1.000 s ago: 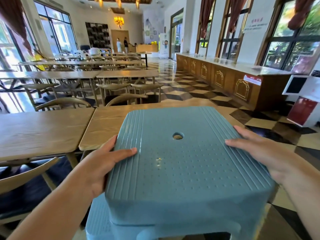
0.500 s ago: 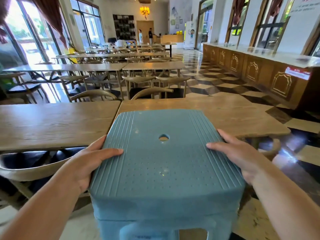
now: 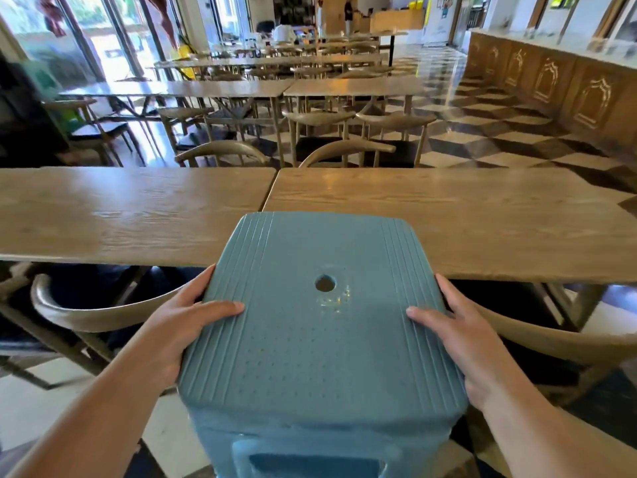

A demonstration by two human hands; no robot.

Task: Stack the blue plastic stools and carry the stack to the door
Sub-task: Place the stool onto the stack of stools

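Note:
A blue plastic stool [image 3: 320, 332] fills the lower middle of the head view, seat up, with ribbed edges, small dots and a round hole in the centre. My left hand [image 3: 182, 326] grips its left edge, thumb on the seat and fingers down the side. My right hand [image 3: 462, 332] grips its right edge the same way. Below the seat only the front wall with a cut-out shows; whatever is under the top stool is hidden.
Two wooden tables [image 3: 448, 219] stand side by side directly ahead, with curved-back chairs [image 3: 103, 315] tucked under their near edge. More tables and chairs fill the room behind. A wooden counter [image 3: 558, 84] lines the right wall, beside a checkered floor aisle [image 3: 489, 132]. People stand far back.
The view has swung left and the stool with it. The tables now lie squarely ahead and closer. Both hands keep their grip on the stool's sides.

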